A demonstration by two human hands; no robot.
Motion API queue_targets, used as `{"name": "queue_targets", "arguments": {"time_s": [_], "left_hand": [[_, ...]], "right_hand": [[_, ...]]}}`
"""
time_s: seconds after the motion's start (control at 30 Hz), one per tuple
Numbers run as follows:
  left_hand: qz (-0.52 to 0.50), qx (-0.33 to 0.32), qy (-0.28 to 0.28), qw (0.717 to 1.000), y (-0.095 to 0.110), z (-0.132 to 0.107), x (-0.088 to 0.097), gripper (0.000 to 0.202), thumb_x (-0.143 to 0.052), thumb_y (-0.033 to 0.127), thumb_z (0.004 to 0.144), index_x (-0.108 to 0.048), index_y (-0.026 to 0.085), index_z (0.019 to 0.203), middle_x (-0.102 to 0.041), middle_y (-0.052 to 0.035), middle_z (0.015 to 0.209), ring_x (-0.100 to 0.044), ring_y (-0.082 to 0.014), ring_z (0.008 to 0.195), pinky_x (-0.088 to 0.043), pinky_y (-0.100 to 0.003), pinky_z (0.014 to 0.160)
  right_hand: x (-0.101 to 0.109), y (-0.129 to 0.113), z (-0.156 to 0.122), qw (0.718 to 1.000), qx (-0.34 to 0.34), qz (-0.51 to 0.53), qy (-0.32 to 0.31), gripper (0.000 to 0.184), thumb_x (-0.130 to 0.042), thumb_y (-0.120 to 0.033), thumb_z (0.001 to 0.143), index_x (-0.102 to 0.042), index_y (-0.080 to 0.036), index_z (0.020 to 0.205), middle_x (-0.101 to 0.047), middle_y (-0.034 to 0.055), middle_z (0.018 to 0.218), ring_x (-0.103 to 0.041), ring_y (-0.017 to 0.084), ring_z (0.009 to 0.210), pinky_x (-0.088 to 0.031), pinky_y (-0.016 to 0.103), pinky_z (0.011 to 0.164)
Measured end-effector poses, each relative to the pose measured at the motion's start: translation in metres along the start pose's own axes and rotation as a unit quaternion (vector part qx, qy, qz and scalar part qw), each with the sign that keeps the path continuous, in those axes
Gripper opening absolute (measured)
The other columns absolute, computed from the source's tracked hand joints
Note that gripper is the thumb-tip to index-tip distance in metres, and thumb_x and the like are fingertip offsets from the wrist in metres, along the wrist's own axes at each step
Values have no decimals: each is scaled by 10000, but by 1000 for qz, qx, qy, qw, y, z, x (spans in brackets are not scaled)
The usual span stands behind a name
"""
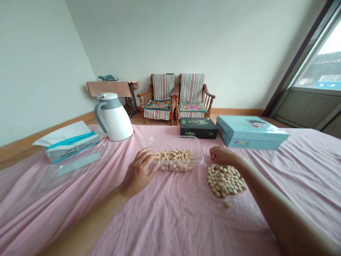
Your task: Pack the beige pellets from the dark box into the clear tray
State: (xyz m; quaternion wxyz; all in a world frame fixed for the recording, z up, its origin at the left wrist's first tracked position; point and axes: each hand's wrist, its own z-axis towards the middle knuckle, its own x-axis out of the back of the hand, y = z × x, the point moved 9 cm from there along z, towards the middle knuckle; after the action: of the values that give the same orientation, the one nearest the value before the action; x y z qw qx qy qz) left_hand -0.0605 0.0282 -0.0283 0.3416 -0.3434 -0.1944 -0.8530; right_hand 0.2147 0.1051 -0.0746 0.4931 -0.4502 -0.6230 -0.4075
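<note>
My left hand [140, 172] grips the left edge of a clear plastic container [198, 151], its fingers over the rim and its thumb along the front wall. Inside the container lies a layer of pale tan beans [174, 155]. To the right, a pile of similar beans [225, 181] is spread on the cloth, with a single loose bean [226, 204] just in front of it. My right hand [222, 155] is closed, fingers curled, at the far edge of this pile. Whatever it holds is hidden by the fingers.
A pink cloth [173, 220] covers the surface. Behind the container stand a black box [199, 128] and a light blue box [252, 133]. On the left are a white-and-grey jug [117, 122] and a tissue pack [71, 144]. Two wooden armchairs [162, 90] stand beyond.
</note>
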Motion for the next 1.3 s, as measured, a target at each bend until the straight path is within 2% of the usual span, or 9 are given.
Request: {"name": "queue_targets", "arguments": {"time_s": [0.1, 0.2, 0.33, 0.5, 0.63, 0.77, 0.9, 1.1, 1.3], "left_hand": [[1, -1, 0, 1000, 1, 0, 0, 205, -550, 191, 850, -558, 201, 1055, -628, -58, 1056, -492, -241, 1194, -431, -422, 1027], [5, -2, 0, 1000, 1, 0, 0, 208, -557, 188, 846, -562, 194, 1054, -630, -61, 1054, -493, -239, 1189, -430, -415, 1030], [8, 2, -6, 1000, 1, 0, -1, 201, -551, 200, 856, -555, 196, 1057, -623, -62, 1061, -480, -242, 1203, -426, -419, 1034], [10, 0, -8, 1000, 2, 1, -2, 194, -543, 201, 867, -543, 197, 1061, -615, -60, 1064, -476, -237, 1199, -422, -425, 1036], [11, -1, -9, 1000, 2, 0, -1, 187, -541, 200, 870, -540, 194, 1057, -610, -61, 1058, -470, -237, 1199, -424, -426, 1032], [11, -4, -7, 1000, 2, 0, -1, 186, -545, 207, 869, -542, 194, 1055, -610, -61, 1055, -474, -236, 1192, -423, -423, 1031], [8, 0, -10, 1000, 1, 0, -2, 192, -552, 206, 865, -549, 194, 1056, -613, -59, 1060, -471, -233, 1201, -417, -417, 1041], [8, -2, -9, 1000, 1, 0, -2, 198, -550, 201, 864, -542, 197, 1061, -616, -59, 1054, -472, -234, 1202, -423, -420, 1035], [8, -1, -12, 1000, 1, 1, -2, 194, -537, 207, 870, -540, 201, 1064, -611, -61, 1061, -475, -238, 1196, -421, -436, 1035]], "right_hand": [[4, 10, 4, 999, -27, 26, 33, 213, -516, -36, 682, -683, -129, 776, -715, 112, 843, -647, 200, 803, -392, 240, 625], [29, 22, 2, 982, -54, 108, 147, 152, -520, -75, 678, -645, -150, 718, -692, 68, 767, -629, 171, 748, -400, 231, 632], [64, 9, -11, 918, 18, 290, 271, 77, -554, -185, 694, -614, -176, 741, -629, 7, 657, -575, 131, 615, -410, 228, 576], [83, -17, -23, 820, 131, 487, 270, 221, -552, -303, 764, -599, -169, 933, -679, 48, 825, -636, 157, 728, -482, 259, 633], [79, 1, -24, 917, 27, 290, 273, 152, -513, -150, 736, -638, -168, 819, -686, 50, 786, -637, 170, 752, -457, 262, 683], [32, 1, -13, 995, -1, 73, 61, 254, -505, -44, 682, -682, -156, 826, -708, 80, 849, -648, 202, 826, -431, 258, 673], [5, -10, -12, 999, 2, -18, -35, 312, -565, -68, 677, -680, -126, 961, -693, 139, 1027, -640, 265, 951, -446, 288, 685], [-2, -15, -8, 998, 8, -34, -45, 319, -567, -98, 707, -663, -97, 1011, -674, 168, 1080, -623, 280, 1013, -454, 301, 744], [36, 7, -5, 983, -34, 118, 136, 165, -522, -77, 669, -646, -147, 754, -690, 76, 791, -638, 186, 767, -431, 247, 656]]}}
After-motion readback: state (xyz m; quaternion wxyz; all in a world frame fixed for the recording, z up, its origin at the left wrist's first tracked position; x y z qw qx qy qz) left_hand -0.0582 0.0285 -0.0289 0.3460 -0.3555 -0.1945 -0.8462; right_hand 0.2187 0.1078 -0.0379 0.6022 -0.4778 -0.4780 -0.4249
